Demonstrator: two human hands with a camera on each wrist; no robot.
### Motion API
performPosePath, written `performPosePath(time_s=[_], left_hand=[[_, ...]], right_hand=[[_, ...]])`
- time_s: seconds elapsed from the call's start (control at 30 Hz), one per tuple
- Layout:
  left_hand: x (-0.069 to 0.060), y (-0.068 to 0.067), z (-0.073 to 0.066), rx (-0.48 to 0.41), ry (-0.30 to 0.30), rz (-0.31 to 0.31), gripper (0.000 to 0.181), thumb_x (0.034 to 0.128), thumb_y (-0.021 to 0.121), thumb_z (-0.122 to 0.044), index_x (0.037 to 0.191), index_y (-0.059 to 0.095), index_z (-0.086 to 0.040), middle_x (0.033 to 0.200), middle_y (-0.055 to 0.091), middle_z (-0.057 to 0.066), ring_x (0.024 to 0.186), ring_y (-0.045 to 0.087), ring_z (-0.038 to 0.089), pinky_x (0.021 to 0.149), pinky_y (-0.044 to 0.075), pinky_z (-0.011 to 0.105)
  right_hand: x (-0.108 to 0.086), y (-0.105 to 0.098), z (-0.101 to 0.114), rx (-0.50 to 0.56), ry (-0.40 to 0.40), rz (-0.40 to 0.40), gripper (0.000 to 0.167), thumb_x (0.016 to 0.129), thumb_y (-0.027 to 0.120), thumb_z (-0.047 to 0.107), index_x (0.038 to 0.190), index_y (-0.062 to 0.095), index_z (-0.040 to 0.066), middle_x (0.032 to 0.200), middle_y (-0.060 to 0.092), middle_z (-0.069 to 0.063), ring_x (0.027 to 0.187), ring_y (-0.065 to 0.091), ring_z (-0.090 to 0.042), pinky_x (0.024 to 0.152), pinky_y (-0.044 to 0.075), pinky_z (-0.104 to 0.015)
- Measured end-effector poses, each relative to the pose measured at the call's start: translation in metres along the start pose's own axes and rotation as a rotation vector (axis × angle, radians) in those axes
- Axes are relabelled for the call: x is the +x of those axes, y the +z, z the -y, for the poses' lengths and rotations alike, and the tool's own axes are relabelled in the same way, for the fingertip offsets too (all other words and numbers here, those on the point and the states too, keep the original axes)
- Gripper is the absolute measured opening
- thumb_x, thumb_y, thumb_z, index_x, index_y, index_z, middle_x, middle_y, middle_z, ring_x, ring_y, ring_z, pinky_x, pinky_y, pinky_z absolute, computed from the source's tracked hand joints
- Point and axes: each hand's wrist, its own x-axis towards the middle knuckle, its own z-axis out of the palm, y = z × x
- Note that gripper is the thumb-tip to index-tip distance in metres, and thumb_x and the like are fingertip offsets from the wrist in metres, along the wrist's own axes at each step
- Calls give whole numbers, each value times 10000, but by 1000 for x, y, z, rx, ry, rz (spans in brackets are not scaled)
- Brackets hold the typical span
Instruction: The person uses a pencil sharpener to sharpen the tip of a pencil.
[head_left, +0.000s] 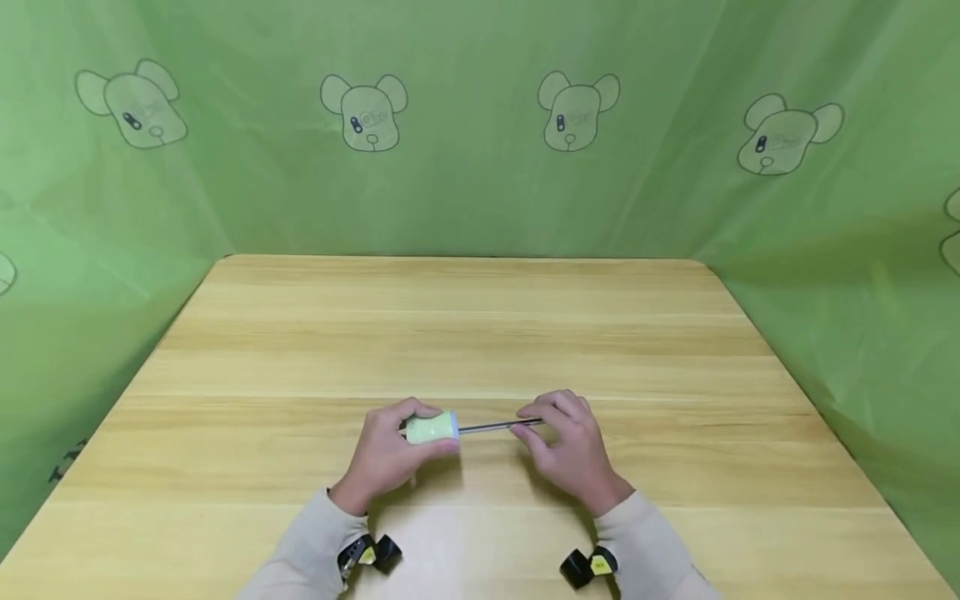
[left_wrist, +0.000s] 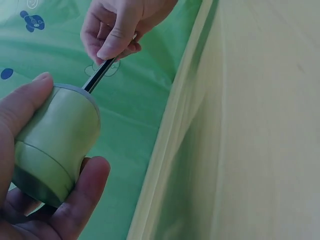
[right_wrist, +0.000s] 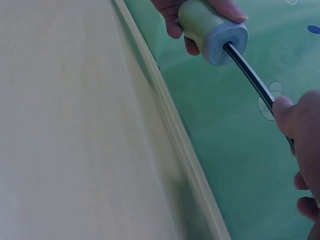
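On the left, the fingers of my left hand [head_left: 386, 458] are curled round a light green barrel [head_left: 432, 427], which I hold lying sideways above the desk [head_left: 480, 333]. From the hole in its blue-grey end [right_wrist: 217, 50], facing right, a thin dark stick [head_left: 483, 428] spans the gap between my hands. Farther right, the thumb and fingers of my right hand [head_left: 573, 450] pinch the stick toward its other end.
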Motion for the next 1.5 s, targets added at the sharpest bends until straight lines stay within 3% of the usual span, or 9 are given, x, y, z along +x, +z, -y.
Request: performPosePath(time_s=[0.4,0.67,0.77,0.93,1.03,1.13,1.23,1.33,1.5], left_hand=[[0,1,0,-43,-60,40,316,705,873,-187,937,706,-53,856,681,85,636,588,184,497,524,286],[-3,4,0,-21,16,30,342,683,888,-183,938,703,-49,927,710,110,630,588,161,490,522,283],[-3,5,2,26,117,26,359,660,899,-181,931,703,-50,969,717,109,665,605,155,512,521,271],[-2,7,10,173,378,87,430,616,909,-213,954,703,-43,975,721,90,833,673,198,692,559,274],[-2,8,12,191,413,109,441,627,903,-224,967,695,-36,985,718,93,875,677,218,726,559,279],[-3,9,10,171,339,71,432,636,903,-215,972,696,-38,992,716,92,836,663,197,660,548,267],[-2,8,7,113,237,28,399,647,904,-189,965,705,-53,970,717,80,744,626,160,572,521,257],[-1,7,5,52,135,-2,365,662,901,-183,959,715,-80,930,711,60,670,585,144,521,507,264],[1,5,3,-21,-21,-51,331,701,883,-198,978,726,-107,857,681,60,628,572,155,481,499,271]], right_hand=[[5,3,0,-51,-194,-158,309,879,701,347,695,685,100,707,616,8,596,559,-156,535,433,-280],[2,1,2,-60,-190,-159,305,850,739,339,660,682,108,619,580,35,457,463,-121,412,364,-215],[2,-4,6,-7,-48,3,213,789,792,254,667,689,113,619,588,57,464,478,-96,412,379,-203],[5,-18,14,262,548,520,269,849,742,175,627,631,72,544,514,71,449,412,-55,407,353,-204],[6,-20,15,263,706,614,288,881,715,181,637,629,55,539,511,40,458,414,-81,430,372,-226],[4,-16,14,183,632,514,194,847,758,183,689,691,93,609,572,56,521,475,-87,478,432,-240],[2,-9,12,45,445,332,118,770,831,179,765,738,108,722,645,51,620,559,-107,588,478,-275],[-1,-4,10,-74,279,166,238,685,886,209,842,749,93,822,662,32,704,592,-128,682,453,-323],[0,0,7,-51,75,-30,358,719,826,406,849,729,86,833,612,-7,717,555,-172,666,386,-311]])
